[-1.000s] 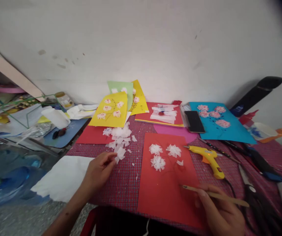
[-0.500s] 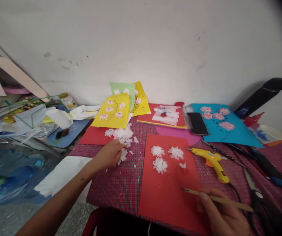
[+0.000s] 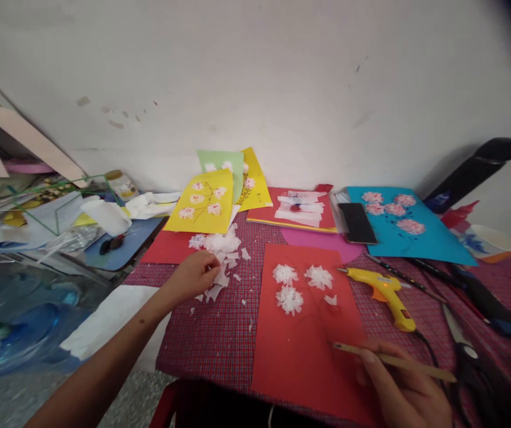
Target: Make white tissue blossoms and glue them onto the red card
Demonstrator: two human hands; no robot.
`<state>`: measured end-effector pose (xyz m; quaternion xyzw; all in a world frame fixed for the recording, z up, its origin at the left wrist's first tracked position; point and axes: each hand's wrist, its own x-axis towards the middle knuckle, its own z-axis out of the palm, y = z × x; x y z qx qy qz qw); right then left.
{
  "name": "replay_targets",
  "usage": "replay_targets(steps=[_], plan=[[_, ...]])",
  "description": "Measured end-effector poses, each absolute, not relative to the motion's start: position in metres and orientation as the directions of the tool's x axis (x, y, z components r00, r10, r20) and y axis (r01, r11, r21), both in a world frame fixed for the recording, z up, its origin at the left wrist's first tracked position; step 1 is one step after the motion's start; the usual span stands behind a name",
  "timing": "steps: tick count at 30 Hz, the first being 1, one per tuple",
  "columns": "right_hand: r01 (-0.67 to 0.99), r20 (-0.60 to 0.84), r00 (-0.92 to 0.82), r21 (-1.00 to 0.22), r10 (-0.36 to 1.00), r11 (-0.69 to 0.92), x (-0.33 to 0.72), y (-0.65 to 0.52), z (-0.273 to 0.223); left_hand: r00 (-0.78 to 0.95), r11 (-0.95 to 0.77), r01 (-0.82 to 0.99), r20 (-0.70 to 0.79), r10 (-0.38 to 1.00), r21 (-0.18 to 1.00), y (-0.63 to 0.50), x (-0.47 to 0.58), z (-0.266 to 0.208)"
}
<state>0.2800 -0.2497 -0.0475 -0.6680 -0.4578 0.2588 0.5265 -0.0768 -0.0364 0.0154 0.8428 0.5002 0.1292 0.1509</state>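
Note:
My left hand (image 3: 197,274) is among torn white paper scraps (image 3: 222,242) on the checked cloth. Its fingertips are pinched together over the pile; whatever is between them is too small to make out. In my right hand (image 3: 400,377) is a slim wooden stick (image 3: 416,364) with a dark pointed tip. That tip hovers over or touches the lower part of a red paper sheet (image 3: 300,356); I cannot tell which. Fluffy white paper flowers (image 3: 289,299) sit on the sheet's upper half, along with one small loose petal (image 3: 330,300) and faint drawn lines.
Right of the sheet lie a yellow glue gun (image 3: 387,291), black-handled scissors (image 3: 472,362) and a phone (image 3: 357,223). Behind stand yellow (image 3: 184,223) and blue (image 3: 384,238) sheets bearing flowers. A white paper (image 3: 113,321) hangs at the left table edge.
My left hand has shifted slightly left and down over the scraps, which are spread a little more beneath it. The right hand and its stick stay nearly still.

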Motion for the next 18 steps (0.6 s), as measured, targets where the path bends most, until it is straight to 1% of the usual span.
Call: replay_targets(steps=[3,5,8,10,12,16,18], plan=[[0.352,0.151,0.444,-0.936,0.883,-0.017,0.279,-0.249,-0.045,0.423,-0.423,0.819,0.090,0.902,0.388,-0.038,-0.076,0.018],[0.355,0.172,0.453,-0.935,0.875,-0.001,0.278,-0.249,-0.042,0.395,-0.394,0.820,0.086,0.915,0.416,-0.040,-0.075,0.021],[0.338,0.182,0.468,-0.941,0.865,0.016,0.276,-0.248,-0.039,0.346,-0.302,0.791,0.019,0.938,0.532,-0.044,-0.072,0.024],[0.318,0.183,0.461,-0.947,0.868,0.031,0.277,-0.248,-0.040,0.347,-0.270,0.756,-0.016,0.938,0.597,-0.047,-0.070,0.025],[0.305,0.178,0.448,-0.952,0.876,0.037,0.277,-0.249,-0.043,0.362,-0.303,0.757,0.015,0.932,0.579,-0.051,-0.068,0.025],[0.294,0.151,0.439,-0.956,0.885,0.017,0.278,-0.250,-0.046,0.383,-0.390,0.805,0.110,0.917,0.447,-0.055,-0.068,0.021],[0.292,0.161,0.443,-0.956,0.882,0.028,0.277,-0.249,-0.045,0.356,-0.361,0.805,0.104,0.929,0.470,-0.054,-0.070,0.020]])
